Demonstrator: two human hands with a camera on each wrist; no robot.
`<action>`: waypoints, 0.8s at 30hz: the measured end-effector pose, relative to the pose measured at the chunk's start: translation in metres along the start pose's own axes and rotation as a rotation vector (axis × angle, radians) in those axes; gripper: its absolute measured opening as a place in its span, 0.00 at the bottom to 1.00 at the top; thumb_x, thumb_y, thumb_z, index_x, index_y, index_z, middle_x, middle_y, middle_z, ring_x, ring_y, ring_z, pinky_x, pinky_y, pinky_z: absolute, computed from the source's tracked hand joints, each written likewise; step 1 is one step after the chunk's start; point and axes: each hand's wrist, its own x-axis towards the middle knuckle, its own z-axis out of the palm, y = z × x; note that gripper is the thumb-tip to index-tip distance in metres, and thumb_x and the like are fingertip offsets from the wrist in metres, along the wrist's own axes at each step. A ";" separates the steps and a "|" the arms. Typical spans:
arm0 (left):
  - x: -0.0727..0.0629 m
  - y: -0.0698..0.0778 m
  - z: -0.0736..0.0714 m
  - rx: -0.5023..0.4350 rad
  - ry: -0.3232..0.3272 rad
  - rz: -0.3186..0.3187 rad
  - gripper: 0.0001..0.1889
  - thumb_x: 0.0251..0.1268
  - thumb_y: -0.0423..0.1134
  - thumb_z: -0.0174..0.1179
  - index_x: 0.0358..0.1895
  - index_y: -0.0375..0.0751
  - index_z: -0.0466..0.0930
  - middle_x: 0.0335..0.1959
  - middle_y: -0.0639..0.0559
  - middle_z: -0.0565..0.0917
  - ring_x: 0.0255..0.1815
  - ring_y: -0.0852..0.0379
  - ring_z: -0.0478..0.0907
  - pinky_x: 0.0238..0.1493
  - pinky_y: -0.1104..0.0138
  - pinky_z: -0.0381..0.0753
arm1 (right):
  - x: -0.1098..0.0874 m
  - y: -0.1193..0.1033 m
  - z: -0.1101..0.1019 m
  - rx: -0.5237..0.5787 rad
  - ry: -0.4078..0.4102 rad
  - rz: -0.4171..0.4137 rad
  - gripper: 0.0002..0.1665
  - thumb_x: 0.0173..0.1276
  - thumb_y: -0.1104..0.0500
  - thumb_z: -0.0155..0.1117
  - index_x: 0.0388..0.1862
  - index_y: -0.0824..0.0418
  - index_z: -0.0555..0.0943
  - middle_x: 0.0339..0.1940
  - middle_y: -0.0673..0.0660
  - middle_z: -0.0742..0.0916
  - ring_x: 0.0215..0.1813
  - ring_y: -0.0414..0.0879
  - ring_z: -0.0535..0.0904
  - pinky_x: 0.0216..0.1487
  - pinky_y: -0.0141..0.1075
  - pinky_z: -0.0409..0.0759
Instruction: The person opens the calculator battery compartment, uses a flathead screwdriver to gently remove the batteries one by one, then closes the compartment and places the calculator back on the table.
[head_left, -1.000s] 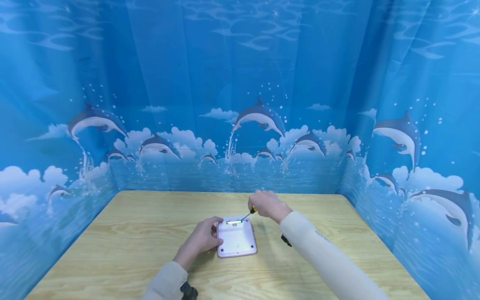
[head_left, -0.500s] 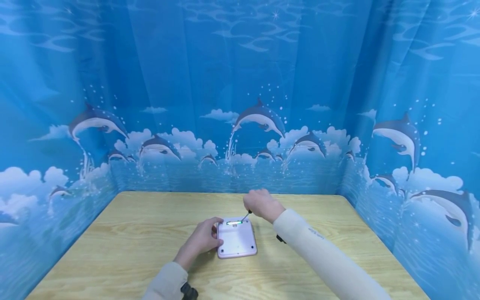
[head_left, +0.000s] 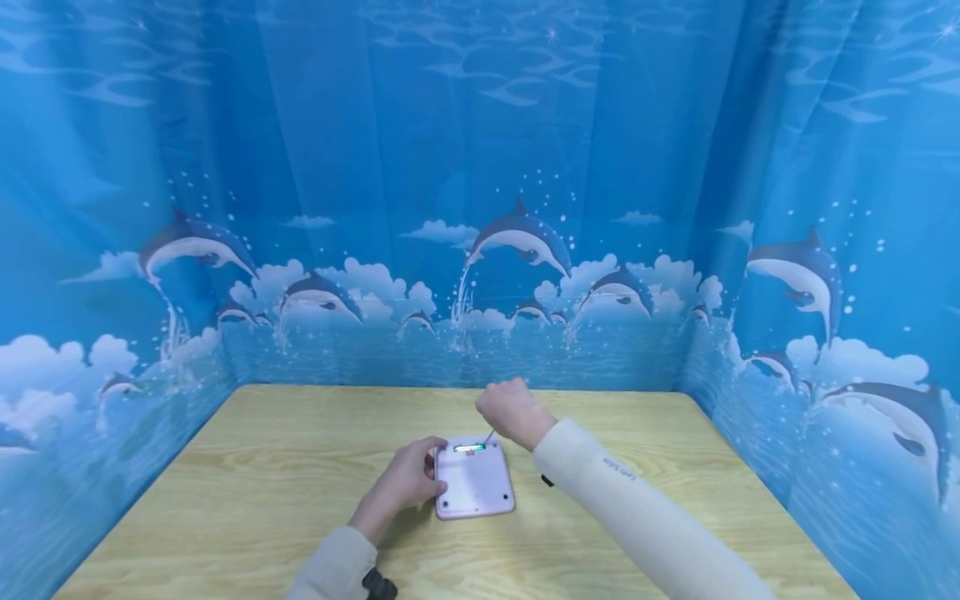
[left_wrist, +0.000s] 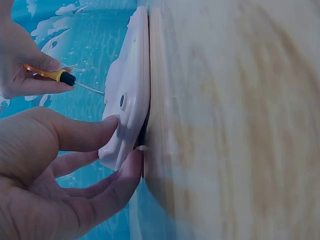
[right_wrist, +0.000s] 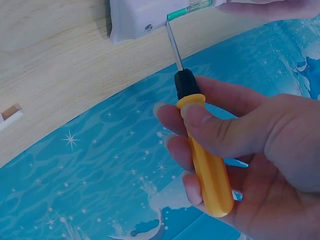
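Observation:
A flat, pale pink device (head_left: pixel 474 487) with small dark feet lies on the table, its recessed slot facing up. In that slot sits a green battery (right_wrist: pixel 192 10). My left hand (head_left: pixel 405 477) pinches the device's left edge, thumb on the upper face and fingers at the lower rim. My right hand (head_left: pixel 513 410) grips a screwdriver (right_wrist: pixel 207 160) by its yellow handle, thumb along one side and fingers round the other. The metal shaft points down to the battery's end; in the right wrist view its tip touches there or nearly so. From the head, the handle is hidden.
The pale wooden table (head_left: pixel 300 433) spreads around the device. A blue dolphin-print curtain (head_left: pixel 480 208) stands close behind the table and along both sides. A small white and brown object (right_wrist: pixel 10 116) shows at the right wrist view's left edge.
My right hand has shifted left and tilted the screwdriver more upright, hiding its handle from the head view. The shaft's lower end stays at the slot; left hand and device hold still.

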 end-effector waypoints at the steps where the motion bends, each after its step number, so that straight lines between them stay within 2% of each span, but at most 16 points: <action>1: 0.000 0.000 0.000 -0.001 0.000 0.005 0.37 0.52 0.28 0.74 0.69 0.38 0.75 0.40 0.46 0.82 0.36 0.55 0.77 0.39 0.62 0.82 | 0.000 -0.001 0.000 -0.011 -0.001 0.000 0.07 0.76 0.60 0.64 0.42 0.52 0.88 0.34 0.51 0.90 0.33 0.43 0.84 0.44 0.41 0.89; 5: 0.001 0.000 0.001 0.004 0.003 0.014 0.36 0.53 0.27 0.74 0.69 0.38 0.75 0.39 0.47 0.81 0.37 0.55 0.77 0.41 0.61 0.82 | 0.000 -0.002 -0.003 -0.038 0.006 -0.002 0.07 0.75 0.59 0.64 0.42 0.52 0.88 0.34 0.50 0.90 0.32 0.43 0.83 0.44 0.40 0.88; 11: 0.001 0.004 0.002 0.011 0.009 -0.018 0.35 0.55 0.29 0.74 0.69 0.40 0.75 0.40 0.48 0.82 0.38 0.56 0.77 0.44 0.60 0.84 | 0.000 -0.001 -0.004 -0.049 -0.004 -0.003 0.07 0.75 0.59 0.64 0.44 0.51 0.88 0.35 0.50 0.90 0.34 0.43 0.85 0.45 0.39 0.88; 19: 0.000 0.003 0.001 0.011 0.008 0.001 0.36 0.53 0.28 0.74 0.69 0.39 0.75 0.40 0.47 0.82 0.38 0.55 0.77 0.43 0.60 0.83 | 0.001 -0.005 -0.005 -0.056 -0.039 -0.020 0.07 0.75 0.60 0.64 0.45 0.51 0.88 0.35 0.49 0.90 0.34 0.42 0.85 0.50 0.41 0.88; 24: 0.000 0.001 0.001 0.003 0.003 -0.006 0.36 0.53 0.28 0.74 0.69 0.39 0.74 0.41 0.47 0.82 0.39 0.55 0.77 0.43 0.60 0.84 | 0.002 -0.007 -0.005 -0.064 -0.035 -0.029 0.08 0.73 0.60 0.66 0.46 0.50 0.88 0.38 0.49 0.91 0.40 0.44 0.87 0.57 0.44 0.87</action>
